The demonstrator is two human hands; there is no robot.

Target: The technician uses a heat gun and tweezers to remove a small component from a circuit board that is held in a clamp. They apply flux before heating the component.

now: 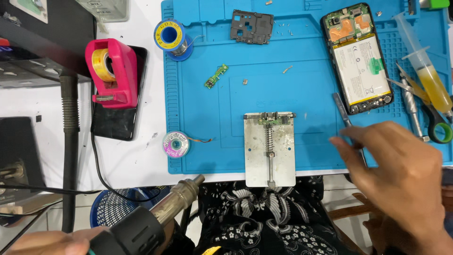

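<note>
One hot-air gun (155,219) in left hand (47,242), below the mat (203,151).

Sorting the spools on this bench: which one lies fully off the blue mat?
The pink-and-silver spool of copper braid rests on the white table; the blue-and-yellow solder spool overlaps the blue mat edge.

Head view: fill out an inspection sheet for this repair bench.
Surface: blue silicone mat on a white table.
Job's things: metal board holder clamping a small circuit board; hot-air gun.
Clutter: opened phone, black phone frame, solder spool, desoldering wick, pink tape dispenser, flux syringe.
Grippers: left hand grips the gun; right hand reaches over tweezers.
Cables: black cord.
Surroundings: patterned clothing.
</note>
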